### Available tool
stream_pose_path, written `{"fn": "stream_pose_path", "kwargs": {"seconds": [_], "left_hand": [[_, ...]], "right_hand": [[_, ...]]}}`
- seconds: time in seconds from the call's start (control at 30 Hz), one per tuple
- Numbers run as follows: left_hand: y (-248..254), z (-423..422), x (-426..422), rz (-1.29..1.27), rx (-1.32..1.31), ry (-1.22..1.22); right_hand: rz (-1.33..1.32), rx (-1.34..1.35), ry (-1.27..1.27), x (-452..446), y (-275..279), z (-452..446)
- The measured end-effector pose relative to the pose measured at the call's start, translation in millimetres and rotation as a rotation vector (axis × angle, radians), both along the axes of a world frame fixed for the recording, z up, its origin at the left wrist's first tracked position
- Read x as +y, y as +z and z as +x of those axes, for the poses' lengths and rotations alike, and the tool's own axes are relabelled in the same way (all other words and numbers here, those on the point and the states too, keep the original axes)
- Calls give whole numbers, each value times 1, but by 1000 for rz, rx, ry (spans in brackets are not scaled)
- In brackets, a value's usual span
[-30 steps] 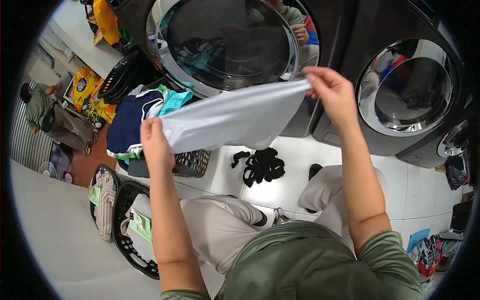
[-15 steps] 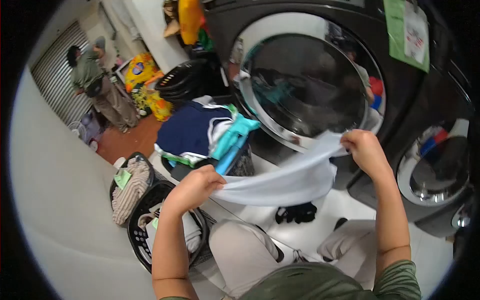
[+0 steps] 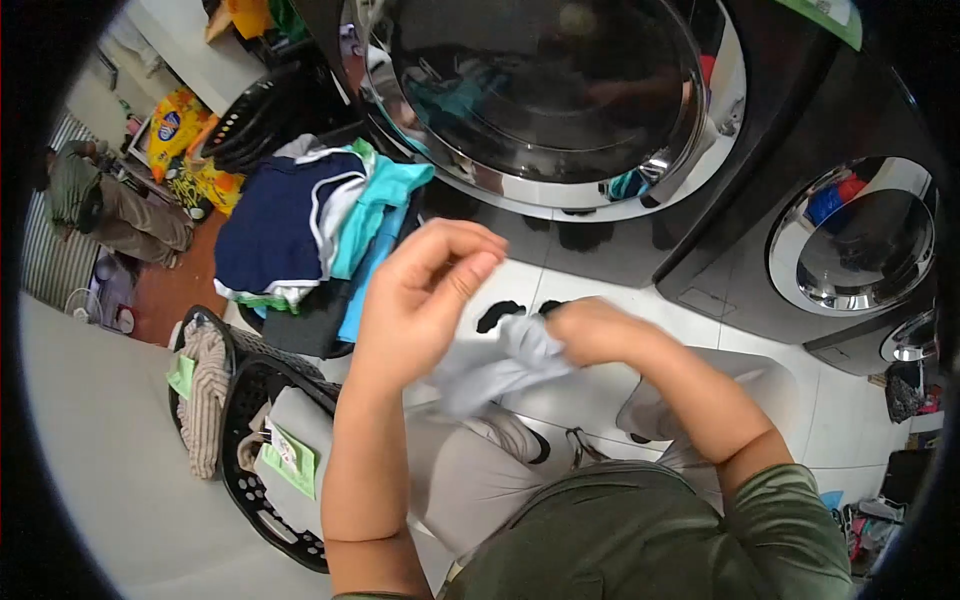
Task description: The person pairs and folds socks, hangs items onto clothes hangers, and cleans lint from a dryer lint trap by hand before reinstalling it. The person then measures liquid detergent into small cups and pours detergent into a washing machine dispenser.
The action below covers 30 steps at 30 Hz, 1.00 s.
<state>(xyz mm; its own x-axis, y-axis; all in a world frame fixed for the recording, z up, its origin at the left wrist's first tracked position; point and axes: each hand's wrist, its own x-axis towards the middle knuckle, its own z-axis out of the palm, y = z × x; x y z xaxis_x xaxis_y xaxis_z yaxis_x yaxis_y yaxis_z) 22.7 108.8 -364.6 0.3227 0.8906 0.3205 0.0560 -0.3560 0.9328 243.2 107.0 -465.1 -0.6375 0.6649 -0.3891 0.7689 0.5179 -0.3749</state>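
Right hand pinching bunched pale grey cloth, blurred, held over the person's lap. Left hand raised just left of it, fingers curled, thumb near fingertips, nothing visible in grip. Folded clothes pile at left, black items on floor beyond, dark front-loading machine at far side.

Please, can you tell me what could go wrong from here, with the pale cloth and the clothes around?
The pale cloth hangs bunched from the right hand alone, while the left hand looks empty, so it might slip and fall near the black items on the floor.

The clothes pile is stacked high, with pieces overhanging; a bump could perhaps topple it.
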Motion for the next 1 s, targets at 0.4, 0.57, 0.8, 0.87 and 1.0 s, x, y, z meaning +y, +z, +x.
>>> {"fn": "stream_pose_path", "kwargs": {"seconds": [0.4,0.57,0.8,0.87,1.0], "left_hand": [[-135,-7,55,-468,458,233],[-153,-10,67,-326,676,292],[-193,-16,79,-549,584,144],[-211,-7,72,-437,490,33],[-195,23,58,-648,179,-160]], "right_hand": [[-86,-57,-341,22,-278,76],[-58,85,-405,7,-333,-16],[-1045,1145,-895,46,-309,25],[-1182,1461,-814,55,-229,23],[-544,1438,-693,61,-170,-11]]}}
